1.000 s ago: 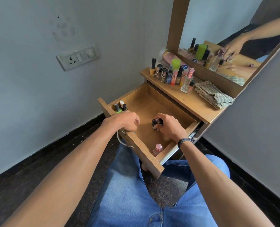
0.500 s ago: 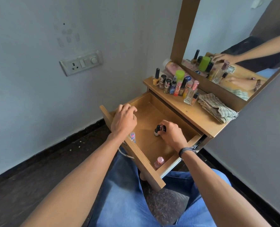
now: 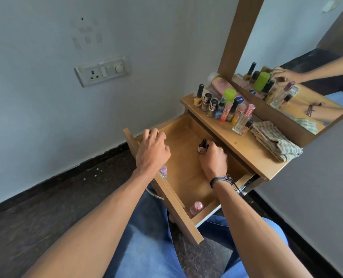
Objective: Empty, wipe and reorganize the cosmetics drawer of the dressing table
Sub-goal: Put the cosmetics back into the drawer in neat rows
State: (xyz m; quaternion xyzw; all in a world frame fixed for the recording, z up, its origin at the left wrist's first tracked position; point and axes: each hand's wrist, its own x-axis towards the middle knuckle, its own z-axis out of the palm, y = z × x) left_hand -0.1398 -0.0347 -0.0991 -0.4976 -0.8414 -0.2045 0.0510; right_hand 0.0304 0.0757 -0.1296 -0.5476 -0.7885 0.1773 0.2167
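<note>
The wooden drawer (image 3: 186, 177) of the dressing table stands pulled out over my lap. My left hand (image 3: 152, 151) reaches into its far left corner with fingers bent downward, hiding whatever lies beneath. My right hand (image 3: 213, 159) is inside the drawer near the back, gripping small black-capped bottles (image 3: 202, 146). A pink-capped bottle (image 3: 195, 207) stands in the near right corner. A small clear bottle (image 3: 163, 171) leans against the drawer front, just below my left wrist.
A row of several cosmetics bottles (image 3: 224, 109) stands on the tabletop (image 3: 244, 149), with a folded checked cloth (image 3: 275, 143) to their right. A mirror (image 3: 297, 57) rises behind. A wall socket (image 3: 103, 70) is at left. My jeans-clad legs sit under the drawer.
My left hand moved from the drawer's front edge into the far left corner, covering the small bottles there. My right hand carried the black-capped bottles toward the drawer's back.
</note>
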